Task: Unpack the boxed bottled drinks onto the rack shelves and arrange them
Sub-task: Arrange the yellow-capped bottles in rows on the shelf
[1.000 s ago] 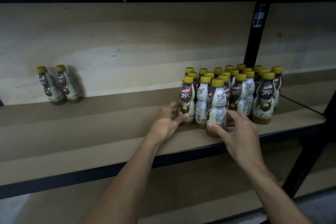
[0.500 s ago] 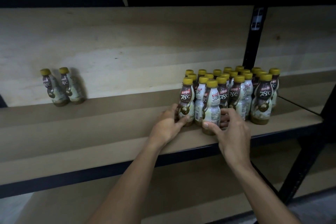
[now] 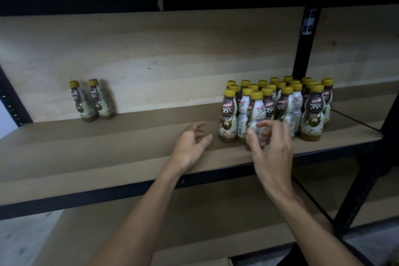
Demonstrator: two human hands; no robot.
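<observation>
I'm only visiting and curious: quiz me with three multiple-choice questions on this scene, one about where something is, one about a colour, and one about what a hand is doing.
1. Where on the shelf does the pair of bottles stand?
A. at the front edge
B. at the left, near the back wall
C. in the middle of the big group

2. What colour are the caps?
A. red
B. white
C. yellow

3. What is the left hand doing?
A. holding nothing
B. gripping a bottle
C. twisting a cap

Answers:
1 B: the pair stands far left of the big group, close to the wall.
2 C: every cap in view is yellow.
3 A: its fingers are relaxed over the shelf, apart from the bottles.
</observation>
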